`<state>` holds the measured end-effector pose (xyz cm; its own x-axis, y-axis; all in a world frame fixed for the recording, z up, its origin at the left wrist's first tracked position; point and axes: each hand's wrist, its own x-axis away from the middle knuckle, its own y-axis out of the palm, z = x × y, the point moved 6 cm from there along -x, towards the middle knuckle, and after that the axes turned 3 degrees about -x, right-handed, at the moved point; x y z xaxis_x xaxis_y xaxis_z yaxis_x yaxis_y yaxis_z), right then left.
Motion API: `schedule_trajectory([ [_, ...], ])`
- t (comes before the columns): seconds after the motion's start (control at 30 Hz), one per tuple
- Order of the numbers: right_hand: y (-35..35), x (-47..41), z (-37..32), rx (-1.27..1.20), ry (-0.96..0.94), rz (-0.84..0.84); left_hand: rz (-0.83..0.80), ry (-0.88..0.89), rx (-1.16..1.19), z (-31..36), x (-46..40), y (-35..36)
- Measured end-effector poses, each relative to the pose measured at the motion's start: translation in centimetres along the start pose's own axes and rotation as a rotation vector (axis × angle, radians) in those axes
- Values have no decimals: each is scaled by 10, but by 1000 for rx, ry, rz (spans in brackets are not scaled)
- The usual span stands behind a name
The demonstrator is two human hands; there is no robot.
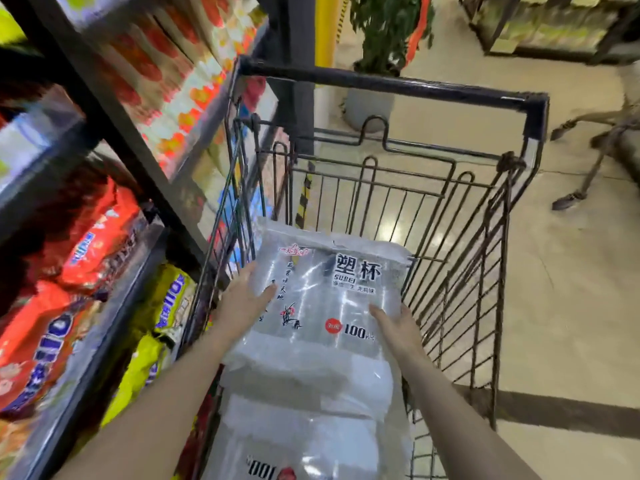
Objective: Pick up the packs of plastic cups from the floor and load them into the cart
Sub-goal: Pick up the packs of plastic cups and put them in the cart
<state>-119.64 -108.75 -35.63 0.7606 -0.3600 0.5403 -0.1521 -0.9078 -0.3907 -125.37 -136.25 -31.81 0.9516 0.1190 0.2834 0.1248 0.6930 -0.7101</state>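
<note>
Both hands hold a clear plastic pack of cups (332, 289) with black printed lettering, inside the wire shopping cart (460, 237) with its black push bar. The left hand (242, 303) lies against the pack's left side, fingers nearly straight and laid over the top face; the right hand (398, 327) cups the right edge, and whether its hidden fingers curl underneath I cannot tell. This pack sits on or just above at least 1 more clear pack (304, 427) nearer the camera, which also lies in the basket and shows an upside-down "100"

By my reading the loading is well under way: 2 packs are already within the cart walls, the upper one probably in the act of being set down. No floor holding further packs is visible, so how many remain cannot be judged

Room is tight on the left, where the cart's wire side runs close beside the dark metal shelf frame (114, 133) stocked with red and yellow snack bags (86, 258). The far half of the basket stands open, and the tiled floor (571, 289) to the right is open, with a potted green plant (381, 46) beyond the bar
</note>
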Motion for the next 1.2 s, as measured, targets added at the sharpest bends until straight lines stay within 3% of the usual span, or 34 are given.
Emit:
schedule_trajectory([
  [0.27,9,-9,6,31,-84,8,-29,-20,-5,-26,-8,19],
  [0.4,4,-7,-2,104,-76,22,-49,30,-182,-19,-9,9],
  [0.83,-68,89,-135,905,-602,168,160,472,-945,90,57,-84],
  [1.07,-74,174,-163,1027,-874,57,311,231,-965,82,184,-131],
  [1.2,-62,242,-164,1061,-1101,-87,435,-31,-934,65,295,-155],
])
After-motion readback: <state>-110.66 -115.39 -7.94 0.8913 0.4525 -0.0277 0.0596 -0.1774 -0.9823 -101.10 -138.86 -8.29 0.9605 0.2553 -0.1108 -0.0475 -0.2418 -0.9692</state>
